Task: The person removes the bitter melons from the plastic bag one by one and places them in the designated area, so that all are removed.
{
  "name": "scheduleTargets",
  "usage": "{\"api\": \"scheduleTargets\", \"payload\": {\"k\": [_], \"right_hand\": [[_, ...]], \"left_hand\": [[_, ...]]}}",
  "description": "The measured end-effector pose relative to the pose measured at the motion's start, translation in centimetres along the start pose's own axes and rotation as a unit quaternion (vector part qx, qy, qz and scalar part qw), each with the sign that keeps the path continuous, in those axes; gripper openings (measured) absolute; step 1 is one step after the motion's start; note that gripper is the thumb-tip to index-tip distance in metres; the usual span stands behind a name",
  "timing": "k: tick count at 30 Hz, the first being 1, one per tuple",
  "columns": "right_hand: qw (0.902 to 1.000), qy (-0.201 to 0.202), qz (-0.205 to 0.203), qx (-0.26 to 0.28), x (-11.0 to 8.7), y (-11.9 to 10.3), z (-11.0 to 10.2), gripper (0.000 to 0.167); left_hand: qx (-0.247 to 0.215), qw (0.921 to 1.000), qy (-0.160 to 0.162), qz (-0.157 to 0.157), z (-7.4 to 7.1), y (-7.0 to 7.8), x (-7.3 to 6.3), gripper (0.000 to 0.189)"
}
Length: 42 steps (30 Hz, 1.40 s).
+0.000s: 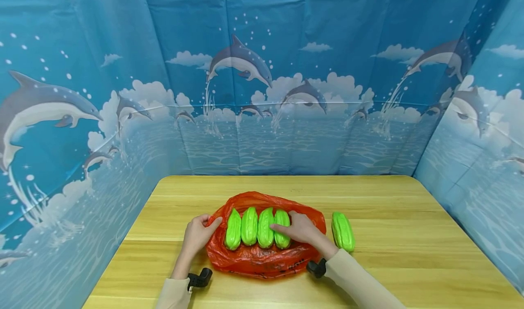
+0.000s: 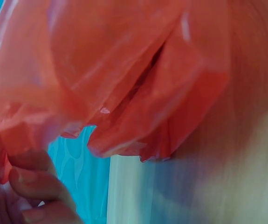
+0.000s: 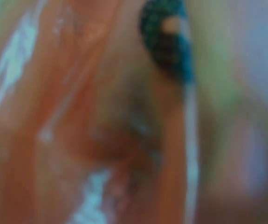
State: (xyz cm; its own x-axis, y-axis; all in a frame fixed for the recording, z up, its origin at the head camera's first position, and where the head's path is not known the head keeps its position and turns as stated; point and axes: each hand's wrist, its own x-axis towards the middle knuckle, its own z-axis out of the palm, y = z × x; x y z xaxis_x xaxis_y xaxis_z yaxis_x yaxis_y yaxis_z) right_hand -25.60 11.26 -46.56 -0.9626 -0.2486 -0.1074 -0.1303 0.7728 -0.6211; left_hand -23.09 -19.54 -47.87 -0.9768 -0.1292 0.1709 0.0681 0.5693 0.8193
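Note:
A red plastic bag [image 1: 262,265] lies spread wide on the table, its mouth facing up. Inside it, several bright green, ribbed, elongated fruits [image 1: 249,227] stand side by side in a row. At the bag's left rim, my left hand [image 1: 198,231] pinches the thin film; the left wrist view shows its curled fingers [image 2: 36,186] below the raised folds. My right hand [image 1: 300,229] reaches into the bag from the right and grips the rightmost fruit [image 1: 282,236] of the row, thumb across its front. Blurred red film fills much of the right wrist view.
One more green ribbed fruit [image 1: 343,231] lies on the wooden table [image 1: 389,254] to the right of the bag, close to my right forearm. A blue dolphin-print curtain [image 1: 262,140] hangs behind the table and along both sides.

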Motion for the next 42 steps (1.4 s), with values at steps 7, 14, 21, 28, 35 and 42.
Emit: {"api": "scheduleTargets", "payload": {"k": [7,14,21,28,35,42], "right_hand": [[1.0000,0.001,-0.003,-0.003,0.10,-0.29,-0.03,0.095],[1.0000,0.009,0.000,-0.002,0.13,-0.34,0.02,0.094],[0.9998,0.021,0.003,0.004,0.26,-0.15,0.20,0.090],[0.9994,0.027,0.013,0.014,0.23,0.20,0.24,0.087],[0.9990,0.036,0.009,0.024,-0.18,-0.12,-0.04,0.085],[0.9987,0.045,0.008,0.020,-0.37,-0.37,-0.25,0.085]], "left_hand": [[-0.001,1.0000,0.002,0.002,0.04,-0.09,0.07,0.033],[0.004,1.0000,0.000,0.002,0.03,-0.03,0.12,0.034],[0.008,1.0000,0.002,0.005,-0.03,0.15,0.21,0.039],[0.003,1.0000,-0.001,0.004,-0.06,0.07,0.16,0.036],[0.008,0.9999,0.001,0.007,-0.12,0.00,0.13,0.034],[0.002,1.0000,0.000,0.004,-0.13,0.05,0.05,0.031]]}}
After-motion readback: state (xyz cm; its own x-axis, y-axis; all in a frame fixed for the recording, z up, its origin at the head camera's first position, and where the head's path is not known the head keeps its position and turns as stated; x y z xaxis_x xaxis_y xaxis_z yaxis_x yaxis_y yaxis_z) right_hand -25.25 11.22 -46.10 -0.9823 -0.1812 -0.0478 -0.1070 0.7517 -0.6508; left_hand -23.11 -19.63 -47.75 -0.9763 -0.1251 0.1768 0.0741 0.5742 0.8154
